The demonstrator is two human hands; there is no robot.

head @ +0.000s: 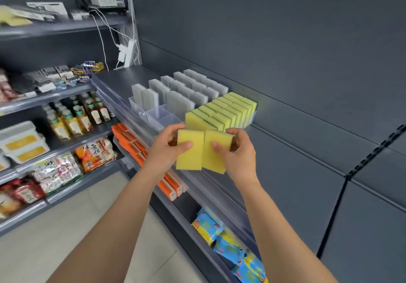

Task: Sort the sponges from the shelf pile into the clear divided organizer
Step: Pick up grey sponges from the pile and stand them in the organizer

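Holding, left hand: the left hand (167,148) grasps the left sponge (190,151), thumb pressed on its yellow front face and the fingers wrapped behind.
Right hand: the right hand (239,151) grasps the right sponge (216,153), thumb on the front face and fingers curled over its top edge and back.
Held sponges: both stand upright, side by side, with their long edges meeting or nearly so. They are in the air above the front edge of the shelf (285,142), just in front of the organizer's near end. Only their yellow faces show, so their backs cannot be told.
Organizer: the clear divided organizer (153,112) stands on the shelf, running from near the front edge toward the back wall.
Yellow-green sponges (222,111): these are packed on edge in rows along the organizer's right side, nearest the held pair.
Grey sponges (186,87): these stand on edge in the compartments at the left and far end.
Lower shelves: orange packs (136,146) lie one level below, and blue-and-yellow packets (222,238) lie lower still.
Left aisle shelves: bottles (77,115) and snack bags are blurred.
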